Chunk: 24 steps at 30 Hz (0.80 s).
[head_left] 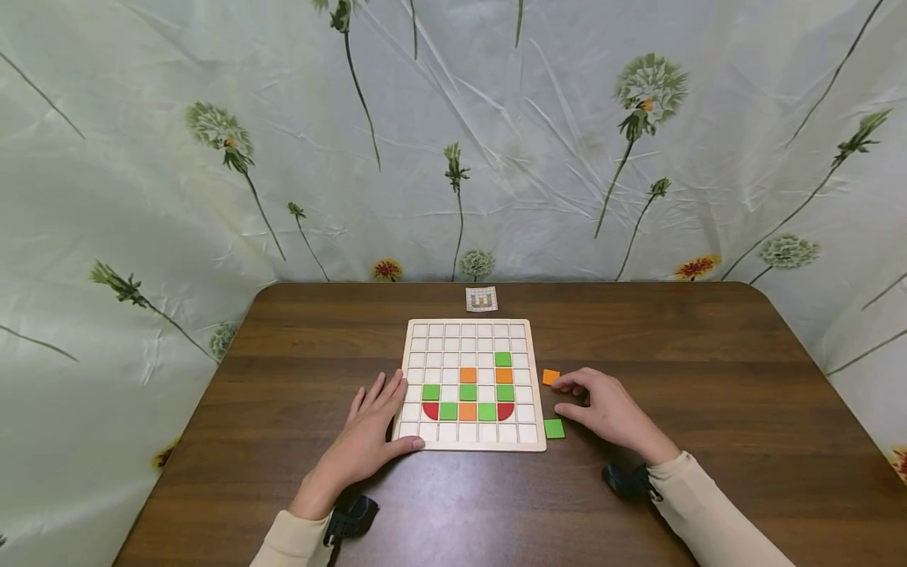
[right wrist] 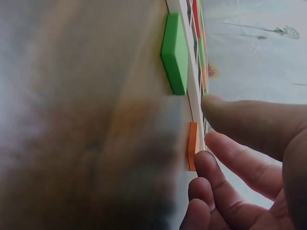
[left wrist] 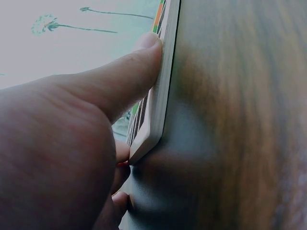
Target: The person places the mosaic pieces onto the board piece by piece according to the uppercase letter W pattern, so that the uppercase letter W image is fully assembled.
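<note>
A pale wooden grid board (head_left: 520, 439) lies flat on the table. Set in its cells are several green square tiles (head_left: 468, 393), orange square tiles (head_left: 468, 412) and two red rounded tiles (head_left: 505, 411). My left hand (head_left: 364, 441) rests at the board's lower left corner, fingers spread along the left side and thumb (left wrist: 136, 67) on the front edge. Off the board's right side lie a loose orange tile (head_left: 550, 377) and a loose green tile (right wrist: 175, 55). Over there my right hand (head_left: 605, 405) has its fingertips right by the orange tile, thumb apart from it.
Behind the board a small pattern card (head_left: 482, 299) lies on the brown wooden table (head_left: 708, 354). A curtain with a dandelion print (head_left: 538, 157) hangs behind the table and at its sides. Each wrist wears a black strapped device (head_left: 627, 480).
</note>
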Each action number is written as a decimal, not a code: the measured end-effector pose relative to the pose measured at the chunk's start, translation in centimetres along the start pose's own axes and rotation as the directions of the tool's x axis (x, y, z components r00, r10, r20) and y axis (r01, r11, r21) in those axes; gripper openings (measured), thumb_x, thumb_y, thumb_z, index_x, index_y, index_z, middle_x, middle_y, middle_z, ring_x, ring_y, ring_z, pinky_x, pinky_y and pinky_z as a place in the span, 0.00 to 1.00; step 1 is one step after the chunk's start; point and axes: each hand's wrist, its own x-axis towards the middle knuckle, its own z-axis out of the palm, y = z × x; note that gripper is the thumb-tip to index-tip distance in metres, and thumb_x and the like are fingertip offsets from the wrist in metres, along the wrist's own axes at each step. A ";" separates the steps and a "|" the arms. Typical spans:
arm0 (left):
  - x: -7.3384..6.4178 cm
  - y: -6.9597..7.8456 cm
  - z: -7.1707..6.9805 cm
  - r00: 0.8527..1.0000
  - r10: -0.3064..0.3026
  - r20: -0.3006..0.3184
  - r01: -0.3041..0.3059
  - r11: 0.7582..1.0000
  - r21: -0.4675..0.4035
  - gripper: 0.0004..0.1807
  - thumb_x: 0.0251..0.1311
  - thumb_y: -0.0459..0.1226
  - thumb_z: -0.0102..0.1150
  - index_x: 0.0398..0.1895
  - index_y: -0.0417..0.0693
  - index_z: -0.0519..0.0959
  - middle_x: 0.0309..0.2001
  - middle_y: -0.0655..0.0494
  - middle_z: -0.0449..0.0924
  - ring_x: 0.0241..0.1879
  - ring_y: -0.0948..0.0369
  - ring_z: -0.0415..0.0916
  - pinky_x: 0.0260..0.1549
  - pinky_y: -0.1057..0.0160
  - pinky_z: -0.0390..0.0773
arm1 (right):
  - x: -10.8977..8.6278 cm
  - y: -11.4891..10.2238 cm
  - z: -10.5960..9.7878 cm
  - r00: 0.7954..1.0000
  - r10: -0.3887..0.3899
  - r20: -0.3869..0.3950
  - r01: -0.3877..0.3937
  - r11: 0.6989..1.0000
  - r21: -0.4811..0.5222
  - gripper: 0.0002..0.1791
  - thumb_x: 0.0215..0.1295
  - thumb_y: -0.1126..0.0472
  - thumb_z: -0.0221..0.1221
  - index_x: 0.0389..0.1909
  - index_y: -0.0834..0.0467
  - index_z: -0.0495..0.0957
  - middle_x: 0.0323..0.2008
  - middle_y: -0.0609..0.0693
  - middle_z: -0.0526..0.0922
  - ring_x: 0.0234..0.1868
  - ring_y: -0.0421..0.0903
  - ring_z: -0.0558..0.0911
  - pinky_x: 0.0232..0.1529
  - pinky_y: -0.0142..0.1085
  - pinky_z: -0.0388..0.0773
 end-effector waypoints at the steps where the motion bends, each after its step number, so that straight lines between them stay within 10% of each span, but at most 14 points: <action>1: 0.0 0.0 0.0 1.000 0.000 -0.001 0.000 1.000 0.000 0.57 0.58 0.61 0.65 0.80 0.43 0.49 0.81 0.51 0.40 0.79 0.47 0.32 0.72 0.38 0.34 | 0.2 0.1 0.0 1.000 0.002 -0.005 -0.002 1.000 -0.004 0.14 0.60 0.61 0.71 0.47 0.57 0.84 0.42 0.47 0.83 0.41 0.46 0.77 0.43 0.42 0.76; 24: 0.0 -0.1 0.0 1.000 0.004 0.002 -0.004 1.000 -0.006 0.57 0.59 0.62 0.64 0.80 0.44 0.48 0.81 0.52 0.39 0.80 0.48 0.32 0.72 0.38 0.33 | 2.8 0.3 0.2 0.999 0.045 -0.004 -0.045 0.996 -0.076 0.11 0.62 0.65 0.68 0.45 0.61 0.85 0.40 0.52 0.82 0.40 0.49 0.77 0.43 0.45 0.76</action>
